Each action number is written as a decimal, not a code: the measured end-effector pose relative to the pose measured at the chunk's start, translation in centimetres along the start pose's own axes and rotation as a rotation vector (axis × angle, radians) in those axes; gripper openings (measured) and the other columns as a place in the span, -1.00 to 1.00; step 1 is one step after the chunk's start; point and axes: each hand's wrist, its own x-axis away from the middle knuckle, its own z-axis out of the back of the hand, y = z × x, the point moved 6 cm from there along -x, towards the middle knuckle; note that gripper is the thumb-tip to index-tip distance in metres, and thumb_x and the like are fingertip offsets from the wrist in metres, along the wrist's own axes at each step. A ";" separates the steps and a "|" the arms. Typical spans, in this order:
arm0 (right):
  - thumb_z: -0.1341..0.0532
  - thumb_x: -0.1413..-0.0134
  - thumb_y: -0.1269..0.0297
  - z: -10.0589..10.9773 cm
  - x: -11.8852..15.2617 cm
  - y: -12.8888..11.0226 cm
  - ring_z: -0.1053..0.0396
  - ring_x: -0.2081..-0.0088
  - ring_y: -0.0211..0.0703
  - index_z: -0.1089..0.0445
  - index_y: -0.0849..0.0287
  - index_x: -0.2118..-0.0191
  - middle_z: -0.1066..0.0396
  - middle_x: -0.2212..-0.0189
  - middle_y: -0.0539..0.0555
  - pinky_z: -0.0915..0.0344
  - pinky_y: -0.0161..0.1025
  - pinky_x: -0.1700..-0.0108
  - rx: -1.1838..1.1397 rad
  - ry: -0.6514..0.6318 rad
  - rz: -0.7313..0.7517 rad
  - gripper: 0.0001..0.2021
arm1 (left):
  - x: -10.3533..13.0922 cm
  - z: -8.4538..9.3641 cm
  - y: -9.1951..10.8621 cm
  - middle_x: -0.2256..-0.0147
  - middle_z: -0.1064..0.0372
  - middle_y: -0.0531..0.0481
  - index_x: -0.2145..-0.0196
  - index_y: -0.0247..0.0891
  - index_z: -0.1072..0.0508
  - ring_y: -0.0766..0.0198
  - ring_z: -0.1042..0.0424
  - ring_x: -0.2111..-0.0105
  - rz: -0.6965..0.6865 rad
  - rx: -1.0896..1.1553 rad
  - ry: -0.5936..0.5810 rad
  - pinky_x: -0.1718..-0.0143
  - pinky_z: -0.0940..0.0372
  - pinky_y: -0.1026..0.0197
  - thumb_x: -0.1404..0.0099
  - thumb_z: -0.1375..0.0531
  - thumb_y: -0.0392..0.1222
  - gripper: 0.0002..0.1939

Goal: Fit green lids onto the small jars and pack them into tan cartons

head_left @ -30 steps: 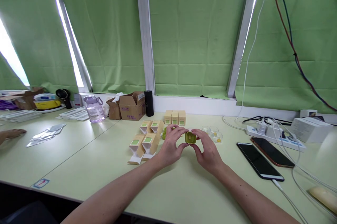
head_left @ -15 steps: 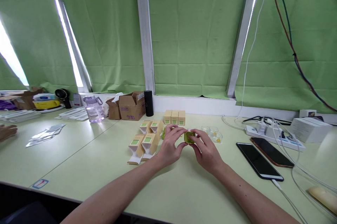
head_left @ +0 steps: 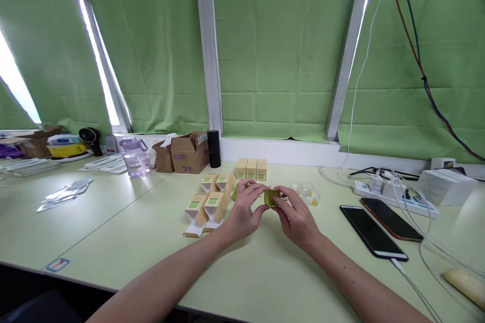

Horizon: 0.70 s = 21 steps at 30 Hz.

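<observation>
A small square olive-green container [head_left: 270, 198] is held up above the table between both hands. My left hand [head_left: 245, 211] grips its left side, thumb below and fingers along the top. From the right, my right hand [head_left: 297, 214] pinches it, with fingers pressed at its face. Left of the hands stand several kraft-paper boxes [head_left: 195, 206] with green windows and open flaps. Another row of kraft boxes [head_left: 251, 169] stands upright behind. Clear plastic cups [head_left: 310, 196] with yellow bits inside sit just right of my right hand. Something green is partly hidden behind my left hand.
Two phones [head_left: 373, 232] and a white power strip [head_left: 396, 199] with loose cables lie to the right. A water jug [head_left: 135, 157], cardboard boxes [head_left: 189, 152] and a black cylinder [head_left: 214, 149] line the back. Flat packets [head_left: 66, 195] lie at left.
Both hands keep nearly the same pose on the green container, which is tilted slightly differently. Another person's hand at the far left has gone out of view.
</observation>
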 end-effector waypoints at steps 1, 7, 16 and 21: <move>-0.13 -0.32 0.53 0.0 0.1 0.1 -0.40 -0.10 0.10 -0.34 0.09 -0.17 -0.39 -0.07 0.30 -0.49 0.08 -0.03 0.000 0.004 -0.002 -0.63 | 0.0 0.0 0.0 0.02 -0.49 -0.18 -0.15 -0.17 -0.43 -0.07 -0.27 -0.09 0.000 0.000 0.001 -0.12 -0.28 -0.19 -0.32 -0.26 -0.35 -0.56; -0.14 -0.32 0.53 0.1 0.2 0.1 -0.41 -0.10 0.08 -0.37 0.07 -0.14 -0.39 -0.09 0.29 -0.50 0.06 -0.01 -0.001 0.021 -0.004 -0.65 | 0.0 0.1 0.0 0.02 -0.49 -0.19 -0.15 -0.18 -0.43 -0.07 -0.29 -0.08 0.004 0.007 0.006 -0.11 -0.29 -0.20 -0.32 -0.26 -0.33 -0.56; -0.13 -0.30 0.58 -0.1 0.0 -0.1 -0.40 -0.05 0.07 -0.39 0.10 -0.10 -0.35 -0.11 0.30 -0.49 0.03 0.05 -0.025 0.000 0.002 -0.64 | 0.0 0.1 0.1 0.02 -0.49 -0.18 -0.13 -0.19 -0.43 -0.05 -0.27 -0.07 0.000 -0.004 0.013 -0.10 -0.29 -0.16 -0.32 -0.27 -0.34 -0.57; -0.13 -0.30 0.57 -0.1 0.2 0.0 -0.39 -0.08 0.07 -0.37 0.13 -0.11 -0.35 -0.10 0.30 -0.47 0.06 -0.03 -0.034 0.006 -0.027 -0.65 | 0.0 0.0 0.1 0.03 -0.49 -0.18 -0.14 -0.18 -0.42 -0.06 -0.28 -0.06 -0.008 -0.018 0.004 -0.10 -0.29 -0.17 -0.33 -0.26 -0.32 -0.58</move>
